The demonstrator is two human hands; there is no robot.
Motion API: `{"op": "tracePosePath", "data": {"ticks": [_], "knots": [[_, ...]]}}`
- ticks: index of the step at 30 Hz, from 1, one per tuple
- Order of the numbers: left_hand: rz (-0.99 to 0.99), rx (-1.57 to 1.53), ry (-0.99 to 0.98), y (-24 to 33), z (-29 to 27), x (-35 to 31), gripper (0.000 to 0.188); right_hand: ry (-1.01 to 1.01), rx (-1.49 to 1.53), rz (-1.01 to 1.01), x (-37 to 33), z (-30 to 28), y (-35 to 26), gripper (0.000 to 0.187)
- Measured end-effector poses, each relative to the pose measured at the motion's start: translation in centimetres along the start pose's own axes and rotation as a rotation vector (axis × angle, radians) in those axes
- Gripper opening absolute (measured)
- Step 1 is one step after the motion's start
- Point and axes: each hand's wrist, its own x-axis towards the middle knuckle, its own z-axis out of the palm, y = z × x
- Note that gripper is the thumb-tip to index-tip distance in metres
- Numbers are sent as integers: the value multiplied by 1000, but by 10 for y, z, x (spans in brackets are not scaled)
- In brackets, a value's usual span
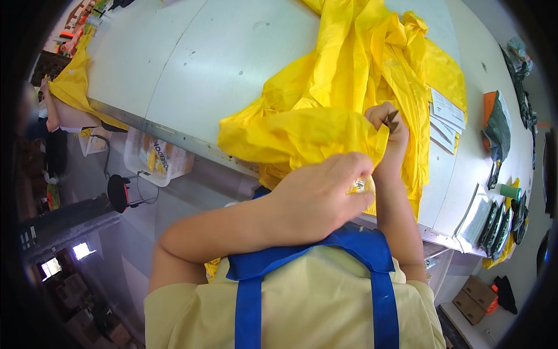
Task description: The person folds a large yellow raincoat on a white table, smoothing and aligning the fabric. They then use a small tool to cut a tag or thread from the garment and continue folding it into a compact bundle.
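I saw the left hand (pixel 317 195) closed on a fold of the yellow garment (pixel 325 125), pinching it above a small tag (pixel 359 185) at the near counter (pixel 221 64) edge. To its right, the right hand (pixel 388 125) was fisted on the same cloth, gripping a small dark tool (pixel 393 121). Keeping the fold taut between both grips seemed best. Papers (pixel 447 116) lay further right.
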Motion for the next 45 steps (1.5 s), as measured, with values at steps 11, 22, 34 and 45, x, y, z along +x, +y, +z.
{"op": "tracePosePath", "data": {"ticks": [11,22,34,45], "knots": [[-641,446,407,-86,-92,-26,22,-326,32,110,-30,18,-53,8],[-442,696,633,-147,-105,-32,55,366,-1145,431,48,-157,153,48],[-920,-1124,87,-152,74,88,62,-318,-443,274,-13,-28,46,25],[-940,-902,-20,-160,101,105,44,438,537,909,98,-140,146,41]]}}
